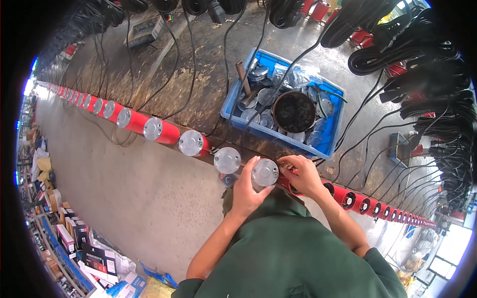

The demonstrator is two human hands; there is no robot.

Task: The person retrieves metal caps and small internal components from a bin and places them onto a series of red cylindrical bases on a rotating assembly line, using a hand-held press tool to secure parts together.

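Note:
A long row of red cylindrical motor housings (165,132) lies along the front edge of a worn workbench (198,84). Those to the left carry round silver end caps (191,142); those to the right (348,198) show open dark ends. My left hand (247,187) holds the side of a silver end cap (265,172) on the housing in front of me. My right hand (303,174) grips the red body of that same housing just right of the cap, fingers curled over it. Another capped end (227,160) sits just left of my left hand.
A blue plastic crate (238,102) behind my hands holds several silver caps, a dark round bowl (294,111) and a wooden-handled hammer (243,74). Black cables (417,54) hang at the back and right. Boxes (94,258) are stacked on the floor at lower left.

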